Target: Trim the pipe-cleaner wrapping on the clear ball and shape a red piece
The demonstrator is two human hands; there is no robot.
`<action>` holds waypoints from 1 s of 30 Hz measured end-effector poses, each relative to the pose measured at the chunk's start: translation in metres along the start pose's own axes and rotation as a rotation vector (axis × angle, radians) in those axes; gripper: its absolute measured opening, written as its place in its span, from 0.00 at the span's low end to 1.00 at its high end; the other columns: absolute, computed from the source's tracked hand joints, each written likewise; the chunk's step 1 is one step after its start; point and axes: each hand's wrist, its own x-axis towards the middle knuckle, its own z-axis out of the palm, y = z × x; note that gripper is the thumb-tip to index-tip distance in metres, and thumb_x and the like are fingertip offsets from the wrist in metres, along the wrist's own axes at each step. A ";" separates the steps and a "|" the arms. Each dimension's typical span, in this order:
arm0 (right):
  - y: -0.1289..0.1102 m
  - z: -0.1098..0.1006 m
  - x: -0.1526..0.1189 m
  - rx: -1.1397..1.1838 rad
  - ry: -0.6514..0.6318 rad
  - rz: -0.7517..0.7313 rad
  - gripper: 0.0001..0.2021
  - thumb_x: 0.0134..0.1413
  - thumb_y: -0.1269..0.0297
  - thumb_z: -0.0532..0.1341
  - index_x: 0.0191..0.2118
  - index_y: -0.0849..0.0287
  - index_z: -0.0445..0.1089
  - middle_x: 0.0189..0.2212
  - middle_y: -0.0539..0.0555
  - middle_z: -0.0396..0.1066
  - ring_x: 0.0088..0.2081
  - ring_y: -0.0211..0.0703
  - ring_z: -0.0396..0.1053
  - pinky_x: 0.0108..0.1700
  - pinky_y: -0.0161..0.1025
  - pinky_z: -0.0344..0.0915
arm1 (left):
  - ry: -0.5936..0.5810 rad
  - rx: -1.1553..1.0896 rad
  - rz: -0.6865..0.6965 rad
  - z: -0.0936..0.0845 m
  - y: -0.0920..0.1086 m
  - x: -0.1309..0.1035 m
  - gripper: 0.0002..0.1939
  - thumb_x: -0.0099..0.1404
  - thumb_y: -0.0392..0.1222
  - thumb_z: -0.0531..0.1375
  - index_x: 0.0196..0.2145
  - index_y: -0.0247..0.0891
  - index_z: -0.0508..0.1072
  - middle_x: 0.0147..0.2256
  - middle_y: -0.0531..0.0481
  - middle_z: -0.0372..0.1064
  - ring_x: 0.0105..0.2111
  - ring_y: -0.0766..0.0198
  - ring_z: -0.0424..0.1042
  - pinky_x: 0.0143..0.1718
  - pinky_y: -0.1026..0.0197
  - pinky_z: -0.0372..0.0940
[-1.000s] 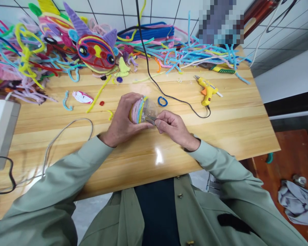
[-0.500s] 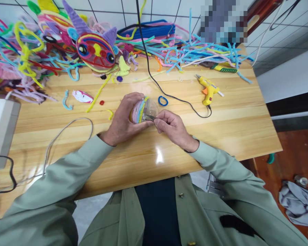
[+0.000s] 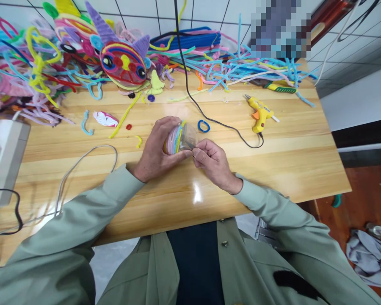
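Observation:
My left hand [image 3: 156, 150] is wrapped round a clear, rounded plastic shell [image 3: 190, 134]. Yellow, light-blue and pink pipe cleaners [image 3: 177, 137] circle the shell's left part. At its lower right edge my right hand [image 3: 213, 162] pinches a thin dark strip [image 3: 189, 146], whose kind I cannot make out; the fingers hide most of it. Just beyond the shell lies a blue pipe-cleaner ring [image 3: 203, 126]. Left of my left hand are a short yellow pipe-cleaner piece [image 3: 139, 141] and a small red coil [image 3: 128, 127].
A yellow glue gun [image 3: 259, 113] rests at the right, its black cord [image 3: 222, 123] crossing the table. Colourful pipe cleaners [image 3: 228, 67] and a horned face figure [image 3: 124, 63] line the back. A white power strip [image 3: 6, 159] stands at the left.
The view has shifted slightly, so the table's things appear a little further right. Both hands keep their grip on the shell and the dark strip, with barely any movement.

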 end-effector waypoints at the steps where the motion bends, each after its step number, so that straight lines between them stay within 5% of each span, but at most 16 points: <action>1: 0.001 0.001 0.000 0.004 0.005 0.003 0.25 0.65 0.38 0.74 0.36 0.53 0.70 0.24 0.41 0.67 0.25 0.33 0.59 0.31 0.36 0.60 | 0.020 -0.012 0.011 0.001 -0.002 0.000 0.37 0.77 0.67 0.70 0.72 0.47 0.68 0.65 0.40 0.75 0.69 0.43 0.75 0.71 0.30 0.74; 11: 0.008 0.007 -0.004 0.093 0.049 0.033 0.25 0.64 0.38 0.75 0.37 0.53 0.70 0.21 0.41 0.66 0.23 0.33 0.55 0.27 0.34 0.54 | 0.056 -0.002 0.042 0.005 -0.007 -0.004 0.41 0.76 0.69 0.70 0.73 0.43 0.67 0.66 0.38 0.74 0.68 0.42 0.75 0.68 0.30 0.77; 24: -0.014 -0.017 0.008 -0.145 -0.132 0.017 0.24 0.67 0.39 0.73 0.36 0.55 0.72 0.23 0.42 0.69 0.25 0.34 0.61 0.31 0.36 0.58 | -0.055 -0.028 -0.065 -0.002 -0.007 0.000 0.53 0.64 0.75 0.76 0.75 0.48 0.64 0.69 0.35 0.71 0.70 0.36 0.73 0.73 0.32 0.70; 30: -0.012 -0.012 0.005 -0.074 -0.104 0.023 0.22 0.67 0.41 0.74 0.37 0.54 0.72 0.23 0.42 0.68 0.25 0.34 0.61 0.31 0.36 0.59 | -0.028 -0.010 0.041 -0.001 -0.003 0.003 0.42 0.74 0.70 0.71 0.73 0.46 0.67 0.66 0.36 0.75 0.68 0.41 0.76 0.71 0.36 0.73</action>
